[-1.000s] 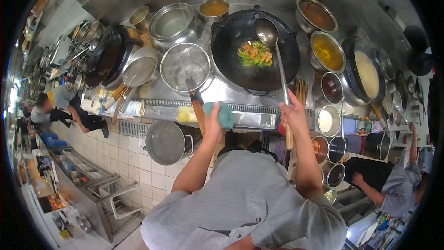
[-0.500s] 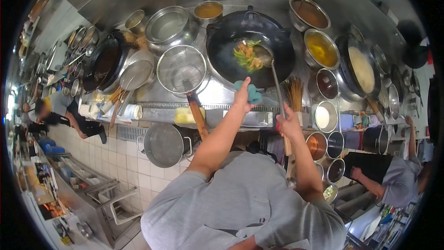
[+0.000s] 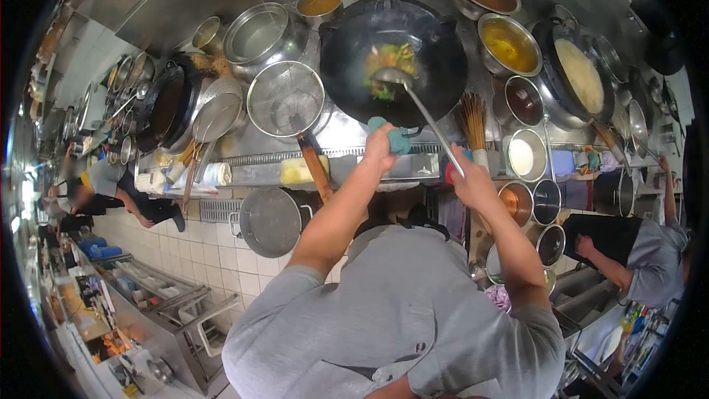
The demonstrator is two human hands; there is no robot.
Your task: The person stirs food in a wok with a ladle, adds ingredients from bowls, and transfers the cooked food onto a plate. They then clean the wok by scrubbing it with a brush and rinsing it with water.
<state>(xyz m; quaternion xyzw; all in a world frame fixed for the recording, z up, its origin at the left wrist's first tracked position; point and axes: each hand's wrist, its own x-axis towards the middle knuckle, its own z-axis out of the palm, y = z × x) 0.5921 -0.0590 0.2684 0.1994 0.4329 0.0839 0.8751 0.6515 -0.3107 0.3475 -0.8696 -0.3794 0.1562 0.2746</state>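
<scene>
A large black wok [image 3: 436,52] holds a blurred mix of green and orange food [image 3: 395,59]. My left hand [image 3: 379,149] grips a teal cloth [image 3: 391,133] at the wok's near rim. A long metal ladle [image 3: 430,120] is in my right hand [image 3: 471,181], its bowl over the food in the wok. A bamboo brush [image 3: 473,122] stands just beyond my right hand.
Left of the wok are a wire strainer [image 3: 286,98] and a steel pot [image 3: 256,35]. On the right are a bowl of yellow liquid [image 3: 508,46] and a second wok [image 3: 580,74]. Other people stand at far left [image 3: 103,181] and right [image 3: 650,251].
The wok has shifted a little toward me with my left hand. The ladle has swung left across the food, and my right hand has risen slightly. The food is now blurred.
</scene>
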